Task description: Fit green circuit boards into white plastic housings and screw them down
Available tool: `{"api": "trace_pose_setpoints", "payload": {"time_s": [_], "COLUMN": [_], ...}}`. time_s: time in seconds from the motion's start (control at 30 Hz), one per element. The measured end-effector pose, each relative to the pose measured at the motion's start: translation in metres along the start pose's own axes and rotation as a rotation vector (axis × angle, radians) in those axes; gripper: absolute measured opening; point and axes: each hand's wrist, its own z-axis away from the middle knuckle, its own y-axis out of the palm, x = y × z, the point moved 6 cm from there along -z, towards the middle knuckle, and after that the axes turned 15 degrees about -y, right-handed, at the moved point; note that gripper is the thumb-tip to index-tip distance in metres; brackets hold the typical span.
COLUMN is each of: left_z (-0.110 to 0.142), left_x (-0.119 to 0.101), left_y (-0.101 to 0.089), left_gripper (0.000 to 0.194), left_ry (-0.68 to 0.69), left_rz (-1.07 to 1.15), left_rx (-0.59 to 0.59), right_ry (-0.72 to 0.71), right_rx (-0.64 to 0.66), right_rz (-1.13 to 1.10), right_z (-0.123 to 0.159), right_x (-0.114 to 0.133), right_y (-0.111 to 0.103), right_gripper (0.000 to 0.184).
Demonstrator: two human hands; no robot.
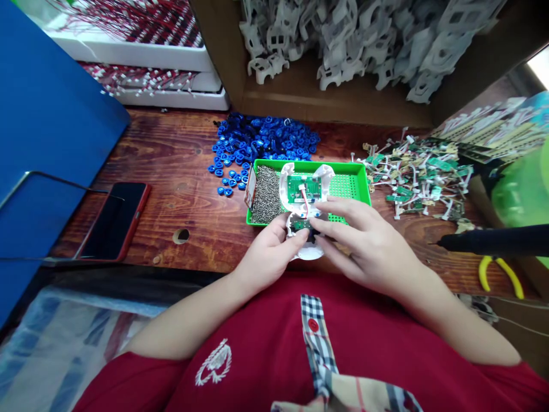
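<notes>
My left hand and my right hand meet at the table's near edge, both closed round a small white plastic housing with a green circuit board in it. A red and white wire runs from it up to a second white shell half with a green board, which rests over the green tray. My right fingers pinch at the board between the two halves.
Small screws fill the tray's left part. Behind it lies a heap of blue plastic caps; to the right, loose green boards with white wires. A cardboard box of white housings stands at the back. A red phone, black electric screwdriver and yellow-handled pliers lie near.
</notes>
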Motion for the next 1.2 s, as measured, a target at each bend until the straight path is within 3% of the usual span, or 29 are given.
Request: {"api": "trace_pose_setpoints", "payload": {"time_s": [0.13, 0.23, 0.33, 0.4, 0.47, 0.77, 1.0, 1.2], "left_z": [-0.002, -0.001, 0.001, 0.003, 0.005, 0.01, 0.013, 0.014], "left_x": [0.001, -0.002, -0.004, -0.005, -0.005, -0.004, -0.007, -0.008], "left_y": [-0.004, -0.005, -0.005, -0.003, -0.002, -0.002, -0.007, -0.015], "left_gripper": [0.039, 0.041, 0.04, 0.04, 0.039, 0.035, 0.033, 0.023], "left_ry": [0.016, 0.052, 0.083, 0.093, 0.107, 0.196, 0.216, 0.186], "left_rz": [0.016, 0.007, -0.076, -0.132, -0.168, -0.311, -0.349, -0.32], "left_rx": [-0.038, -0.073, -0.116, -0.126, -0.129, -0.168, -0.276, -0.334], "right_ry": [-0.011, 0.213, 0.565, 0.641, 0.638, 0.566, 0.556, 0.519], "right_rx": [-0.034, -0.285, -0.419, -0.37, -0.336, -0.498, -0.381, -0.264], "right_rz": [-0.01, -0.14, -0.543, -0.854, -0.997, -0.952, -0.693, -0.671], "right_z": [0.004, 0.016, 0.031, 0.03, 0.026, 0.018, 0.018, 0.009], "right_x": [0.005, -0.005, -0.022, -0.022, -0.018, -0.011, -0.006, 0.0], "right_y": [0.002, -0.006, 0.008, 0.025, 0.034, 0.031, 0.031, 0.022], "right_gripper": [0.039, 0.037, 0.032, 0.029, 0.023, 0.016, 0.015, 0.011]}}
